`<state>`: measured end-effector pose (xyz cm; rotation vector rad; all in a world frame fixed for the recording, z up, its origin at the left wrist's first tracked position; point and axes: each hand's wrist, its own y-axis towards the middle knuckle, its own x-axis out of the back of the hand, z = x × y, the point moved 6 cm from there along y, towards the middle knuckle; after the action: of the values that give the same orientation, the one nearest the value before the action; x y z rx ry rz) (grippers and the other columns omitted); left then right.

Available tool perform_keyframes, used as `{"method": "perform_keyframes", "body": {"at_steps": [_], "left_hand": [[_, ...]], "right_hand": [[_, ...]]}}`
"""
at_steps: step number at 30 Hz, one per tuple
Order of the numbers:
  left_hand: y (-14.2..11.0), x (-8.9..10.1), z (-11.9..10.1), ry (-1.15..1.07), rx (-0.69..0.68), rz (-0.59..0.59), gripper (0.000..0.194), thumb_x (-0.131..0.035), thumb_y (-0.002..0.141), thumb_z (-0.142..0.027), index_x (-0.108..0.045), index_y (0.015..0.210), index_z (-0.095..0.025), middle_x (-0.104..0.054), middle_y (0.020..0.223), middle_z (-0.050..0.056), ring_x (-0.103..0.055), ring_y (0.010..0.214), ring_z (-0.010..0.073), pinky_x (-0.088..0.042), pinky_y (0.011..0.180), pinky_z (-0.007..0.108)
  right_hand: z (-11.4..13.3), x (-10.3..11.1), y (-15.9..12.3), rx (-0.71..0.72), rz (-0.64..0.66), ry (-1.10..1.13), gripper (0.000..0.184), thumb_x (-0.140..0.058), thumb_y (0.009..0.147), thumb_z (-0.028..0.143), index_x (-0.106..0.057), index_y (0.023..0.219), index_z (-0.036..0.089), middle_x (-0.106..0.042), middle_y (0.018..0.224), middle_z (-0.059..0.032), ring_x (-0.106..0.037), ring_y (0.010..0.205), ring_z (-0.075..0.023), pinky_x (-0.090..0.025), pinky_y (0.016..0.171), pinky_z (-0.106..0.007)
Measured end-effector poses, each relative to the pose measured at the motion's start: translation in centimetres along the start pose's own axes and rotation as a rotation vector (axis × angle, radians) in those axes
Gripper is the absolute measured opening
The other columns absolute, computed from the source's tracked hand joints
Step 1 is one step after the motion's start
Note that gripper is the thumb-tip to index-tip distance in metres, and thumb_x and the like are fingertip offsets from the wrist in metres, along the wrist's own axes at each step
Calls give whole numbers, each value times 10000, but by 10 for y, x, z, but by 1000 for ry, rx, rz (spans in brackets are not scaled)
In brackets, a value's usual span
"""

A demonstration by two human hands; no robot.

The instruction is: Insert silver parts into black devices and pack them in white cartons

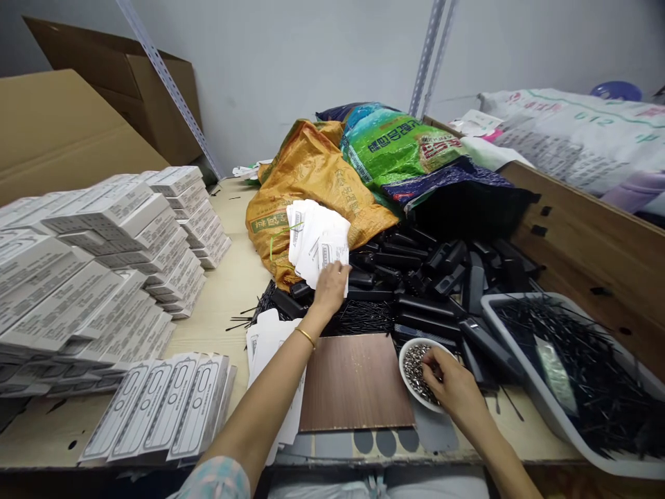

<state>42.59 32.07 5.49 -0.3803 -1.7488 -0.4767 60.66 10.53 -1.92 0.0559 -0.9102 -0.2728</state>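
My left hand [331, 285] reaches to a fanned pile of white printed leaflets [318, 239]. Its fingers close on the lower edge of the top leaflet. The pile leans on an orange woven sack [306, 166]. Over on the right, my right hand [453, 384] dips into a white bowl [408, 394] of small shiny metal pieces [414, 360], maybe screws. Thumb and fingers are drawn together there; whatever sits between them is hidden. Between my arms lies a brown wood-grain board [358, 381]. More white leaflets [260, 353] rest partly under my left forearm.
Stacked white boxes [171, 242] fill the left side, with flat-lying boxes [161, 409] in front. Black plastic devices [431, 305] heap behind the board. At right stands a grey-white tray [558, 423] of black thin parts. A green sack [405, 142] and cardboard carton [67, 132] stand behind.
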Motion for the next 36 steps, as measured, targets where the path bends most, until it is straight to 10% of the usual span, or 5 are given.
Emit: {"method": "perform_keyframes", "body": {"at_steps": [8,17,26,32,36], "left_hand": [[24,-38,-42,-16,-255,104,602,-736,714,-219,-485,1255,-140,-503,1258,145,-447,1169,314,-382,978,426],[40,-20,-33,-410,-179,101,384,-648,595,48,-627,902,-182,-607,1052,93,-521,1115,282,-348,1045,407],[-37,-7,-14,-1311,298,-182,381,-491,833,-144,-402,1192,-236,-532,1227,73,-545,1152,178,-471,972,352],[-111,-27,-45,-1852,530,164,260,-693,728,-269,-485,856,-181,-622,801,23,-650,751,145,-540,705,271],[-137,-27,-48,-2024,614,288,444,-807,629,-196,-565,1001,-182,-634,806,-8,-624,681,102,-503,622,202]], "right_hand": [[-4,6,2,14,-52,91,143,-443,822,270,-574,795,219,-658,792,-47,-604,693,-195,-473,678,-313],[4,21,4,-208,-93,437,204,-571,824,393,-635,847,201,-679,805,-54,-630,740,-194,-497,693,-296],[31,7,8,-359,-82,1102,283,-772,710,418,-642,818,191,-663,815,-36,-628,757,-169,-512,694,-279],[79,-8,23,-235,-65,1141,246,-730,763,419,-679,850,195,-655,790,-23,-593,727,-149,-501,694,-274],[99,-10,25,-166,-18,1098,259,-717,771,433,-669,838,187,-671,827,-41,-627,802,-180,-518,731,-292]]}}
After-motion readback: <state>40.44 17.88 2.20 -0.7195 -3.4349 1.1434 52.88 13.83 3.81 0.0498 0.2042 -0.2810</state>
